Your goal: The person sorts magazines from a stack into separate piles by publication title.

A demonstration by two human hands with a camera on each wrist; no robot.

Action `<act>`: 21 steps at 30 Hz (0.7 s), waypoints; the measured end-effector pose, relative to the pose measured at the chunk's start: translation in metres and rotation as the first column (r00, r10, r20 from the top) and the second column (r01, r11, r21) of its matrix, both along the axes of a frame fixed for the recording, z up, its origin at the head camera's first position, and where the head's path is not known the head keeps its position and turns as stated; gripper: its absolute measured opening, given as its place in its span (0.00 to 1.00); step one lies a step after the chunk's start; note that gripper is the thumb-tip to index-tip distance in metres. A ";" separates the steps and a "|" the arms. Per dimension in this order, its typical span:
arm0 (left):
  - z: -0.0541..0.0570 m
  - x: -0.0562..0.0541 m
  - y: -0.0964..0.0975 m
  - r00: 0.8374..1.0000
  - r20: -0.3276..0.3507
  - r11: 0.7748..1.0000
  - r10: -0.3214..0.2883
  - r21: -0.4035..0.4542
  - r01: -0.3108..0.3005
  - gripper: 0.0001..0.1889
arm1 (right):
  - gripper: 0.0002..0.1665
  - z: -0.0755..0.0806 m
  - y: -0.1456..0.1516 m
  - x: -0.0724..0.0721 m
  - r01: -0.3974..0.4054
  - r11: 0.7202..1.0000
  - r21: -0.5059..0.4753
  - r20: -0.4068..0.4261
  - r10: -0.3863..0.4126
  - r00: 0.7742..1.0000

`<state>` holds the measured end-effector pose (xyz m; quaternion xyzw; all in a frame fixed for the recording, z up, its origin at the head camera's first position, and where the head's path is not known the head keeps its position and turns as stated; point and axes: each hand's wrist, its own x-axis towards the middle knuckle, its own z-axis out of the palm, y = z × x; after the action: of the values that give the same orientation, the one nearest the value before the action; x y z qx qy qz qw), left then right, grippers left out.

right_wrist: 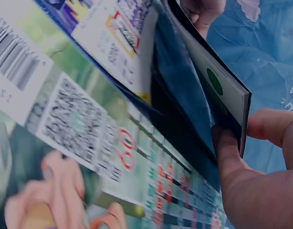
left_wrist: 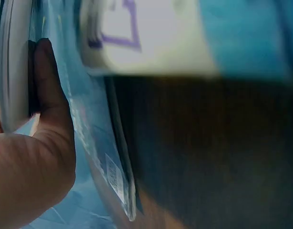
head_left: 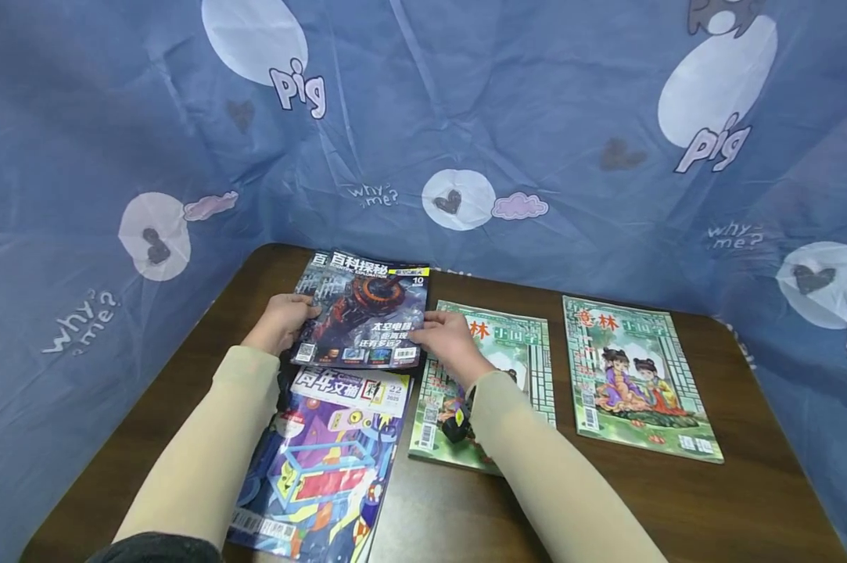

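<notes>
A dark magazine [head_left: 367, 313] with a red and orange machine on its cover is held between both hands at the back left of the table. My left hand [head_left: 282, 322] grips its left edge; in the left wrist view the thumb lies along one face. At the right edge, my right hand [right_wrist: 260, 181] pinches it between thumb and fingers. The right wrist view shows it raised above what lies below. A matching dark magazine [head_left: 309, 280] peeks out beneath on the left, mostly hidden. Just in front lies a purple, colourful magazine [head_left: 324, 461], its top edge near the held one.
Partly under my right forearm lies a green magazine [head_left: 529, 344]. Another green one [head_left: 641, 383] with two drawn figures lies farther right. The brown wooden table [head_left: 458, 508] is bordered at the back and sides by a blue patterned cloth [head_left: 367, 141].
</notes>
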<state>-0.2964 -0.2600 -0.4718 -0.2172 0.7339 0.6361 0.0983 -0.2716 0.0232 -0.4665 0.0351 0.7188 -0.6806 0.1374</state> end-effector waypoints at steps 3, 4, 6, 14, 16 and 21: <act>0.000 -0.005 -0.002 1.000 -0.005 1.000 0.004 -0.026 -0.004 0.25 | 0.36 -0.004 -0.003 0.000 -0.003 1.000 -0.002 -0.003 0.003 1.000; 0.000 -0.006 -0.002 1.000 -0.009 0.999 0.005 -0.038 -0.005 0.25 | 0.36 -0.005 -0.005 0.000 -0.004 1.000 0.004 -0.008 0.004 1.000; 0.000 -0.008 -0.005 1.000 -0.013 0.998 0.011 -0.064 -0.011 0.26 | 0.36 -0.008 -0.009 -0.001 -0.004 1.000 0.022 -0.028 0.005 1.000; -0.001 -0.017 -0.006 0.999 -0.038 0.970 0.027 -0.239 -0.035 0.22 | 0.35 -0.015 -0.026 -0.009 0.048 0.987 0.150 -0.098 -0.034 0.995; -0.001 -0.017 -0.005 0.997 -0.072 0.955 0.021 -0.294 -0.042 0.19 | 0.35 -0.016 -0.029 -0.010 0.066 0.978 0.199 -0.112 -0.044 0.993; -0.002 -0.018 -0.002 0.987 -0.158 0.877 0.003 -0.475 -0.079 0.12 | 0.38 -0.016 -0.033 -0.011 0.080 0.956 0.283 -0.129 -0.044 0.991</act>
<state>-0.3143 -0.2623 -0.4738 -0.2010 0.8689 0.4514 -0.0285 -0.2827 -0.0098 -0.4824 0.0360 0.8156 -0.5737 0.0657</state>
